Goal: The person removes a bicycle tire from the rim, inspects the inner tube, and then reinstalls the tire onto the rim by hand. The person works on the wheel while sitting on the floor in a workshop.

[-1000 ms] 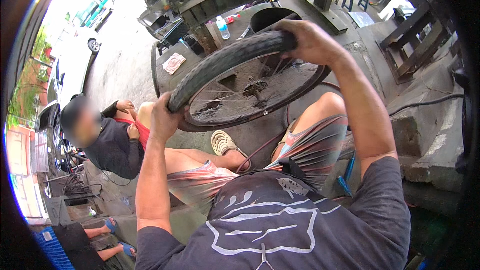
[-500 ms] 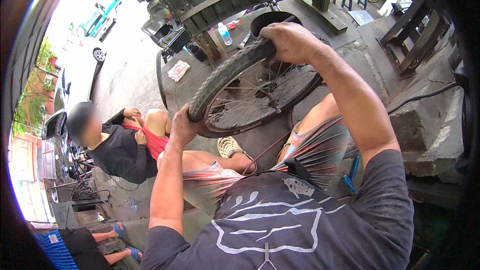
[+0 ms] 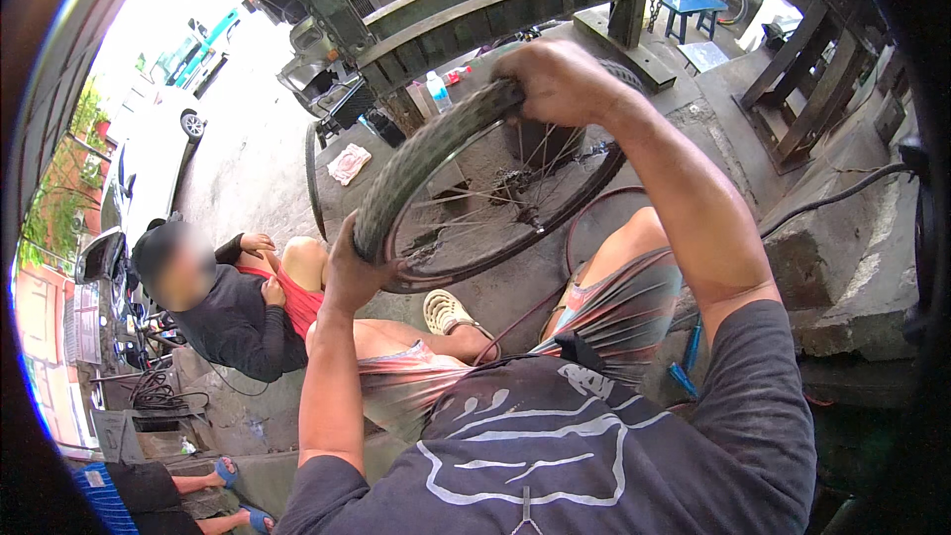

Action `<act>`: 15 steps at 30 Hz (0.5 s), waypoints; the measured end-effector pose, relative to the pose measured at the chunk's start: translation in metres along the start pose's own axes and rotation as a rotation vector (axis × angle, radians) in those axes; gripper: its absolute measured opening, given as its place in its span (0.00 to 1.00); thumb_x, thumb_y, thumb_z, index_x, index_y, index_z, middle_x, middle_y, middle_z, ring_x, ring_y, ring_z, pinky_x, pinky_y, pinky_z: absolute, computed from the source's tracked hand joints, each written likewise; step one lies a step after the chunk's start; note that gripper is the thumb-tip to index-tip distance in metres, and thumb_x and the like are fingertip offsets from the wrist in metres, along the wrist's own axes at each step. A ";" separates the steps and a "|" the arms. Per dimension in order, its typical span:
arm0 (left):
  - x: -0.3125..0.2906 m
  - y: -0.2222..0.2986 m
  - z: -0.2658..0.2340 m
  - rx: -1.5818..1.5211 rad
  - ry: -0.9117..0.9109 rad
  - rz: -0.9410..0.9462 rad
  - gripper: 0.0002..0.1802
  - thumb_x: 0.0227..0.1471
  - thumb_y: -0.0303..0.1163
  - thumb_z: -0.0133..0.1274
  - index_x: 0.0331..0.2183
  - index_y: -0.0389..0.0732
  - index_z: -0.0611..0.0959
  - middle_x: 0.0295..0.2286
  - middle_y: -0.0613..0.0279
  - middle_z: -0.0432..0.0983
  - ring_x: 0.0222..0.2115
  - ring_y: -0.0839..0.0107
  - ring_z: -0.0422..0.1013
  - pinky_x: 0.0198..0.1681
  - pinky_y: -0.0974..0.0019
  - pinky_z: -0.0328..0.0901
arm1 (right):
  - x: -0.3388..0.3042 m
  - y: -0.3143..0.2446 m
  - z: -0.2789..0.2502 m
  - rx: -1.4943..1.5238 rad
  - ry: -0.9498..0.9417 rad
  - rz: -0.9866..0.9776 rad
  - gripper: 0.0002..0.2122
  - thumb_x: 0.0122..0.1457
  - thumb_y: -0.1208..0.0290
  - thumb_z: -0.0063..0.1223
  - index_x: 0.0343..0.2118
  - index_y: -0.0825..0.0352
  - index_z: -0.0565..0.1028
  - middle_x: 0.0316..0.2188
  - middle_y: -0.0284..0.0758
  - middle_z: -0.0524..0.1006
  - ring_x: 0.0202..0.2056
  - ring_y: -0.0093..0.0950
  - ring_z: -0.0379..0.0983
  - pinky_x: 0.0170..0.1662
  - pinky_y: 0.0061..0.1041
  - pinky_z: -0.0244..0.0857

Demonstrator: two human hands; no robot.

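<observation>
A spoked bicycle wheel (image 3: pixel 373 206) with a knobby black tire is held up in front of me, tilted, between both hands. My left hand (image 3: pixel 354 263) is wrapped round the tire at its near left side. At the far upper part of the tire, my right hand (image 3: pixel 555 82) grips it from above, with the fingertips hidden behind it. The hub and spokes show in the middle of the rim. Behind the wheel stands a dark bucket (image 3: pixel 555 143), partly covered by the tire and my right hand.
To my left sits a person (image 3: pixel 238 307) in a black top and red shorts. A steel frame (image 3: pixel 495 15) crosses the far side. A water bottle (image 3: pixel 438 91), a pink cloth (image 3: pixel 349 164) and a blue stool (image 3: pixel 696 5) stand or lie beyond. A red hose (image 3: pixel 572 238) runs near my feet.
Both hands and the wheel have shifted slightly left, the left hand a little lower on the picture's left side. My grip on the tire stays. The seated person's head has turned.
</observation>
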State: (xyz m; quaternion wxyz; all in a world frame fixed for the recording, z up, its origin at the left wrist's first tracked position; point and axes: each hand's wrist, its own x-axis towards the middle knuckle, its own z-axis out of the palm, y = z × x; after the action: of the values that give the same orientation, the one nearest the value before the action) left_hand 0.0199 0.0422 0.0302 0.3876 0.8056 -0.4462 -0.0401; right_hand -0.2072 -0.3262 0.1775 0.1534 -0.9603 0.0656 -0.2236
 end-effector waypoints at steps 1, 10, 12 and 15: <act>0.004 -0.010 -0.004 0.010 -0.034 -0.035 0.48 0.40 0.31 0.83 0.63 0.39 0.81 0.51 0.50 0.87 0.53 0.57 0.83 0.59 0.55 0.75 | -0.007 0.013 0.000 0.049 0.003 0.046 0.15 0.52 0.63 0.73 0.44 0.60 0.88 0.37 0.48 0.87 0.44 0.51 0.86 0.49 0.47 0.79; 0.064 0.106 -0.017 0.235 -0.187 -0.012 0.32 0.46 0.34 0.77 0.53 0.35 0.88 0.46 0.40 0.88 0.49 0.46 0.85 0.56 0.53 0.75 | -0.069 0.095 0.040 0.162 -0.199 0.221 0.38 0.45 0.73 0.81 0.63 0.62 0.75 0.50 0.45 0.87 0.55 0.45 0.84 0.58 0.43 0.76; 0.080 0.116 -0.004 0.296 -0.238 0.040 0.32 0.46 0.35 0.76 0.53 0.35 0.87 0.46 0.40 0.88 0.49 0.47 0.84 0.56 0.52 0.75 | -0.057 0.079 0.054 0.104 0.008 -0.062 0.40 0.44 0.74 0.80 0.64 0.62 0.75 0.52 0.46 0.86 0.57 0.47 0.83 0.61 0.44 0.75; 0.076 0.126 0.004 0.219 -0.216 0.050 0.32 0.46 0.34 0.76 0.53 0.35 0.88 0.46 0.41 0.88 0.50 0.47 0.84 0.56 0.52 0.74 | -0.031 0.030 0.050 0.061 -0.117 -0.016 0.37 0.42 0.70 0.82 0.60 0.62 0.79 0.52 0.47 0.86 0.56 0.49 0.82 0.60 0.44 0.76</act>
State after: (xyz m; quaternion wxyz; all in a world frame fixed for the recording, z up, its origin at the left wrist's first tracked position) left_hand -0.0229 -0.0555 0.1322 0.2480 0.8228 -0.5068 -0.0682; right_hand -0.2137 -0.3347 0.1124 0.1846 -0.9671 0.0418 -0.1702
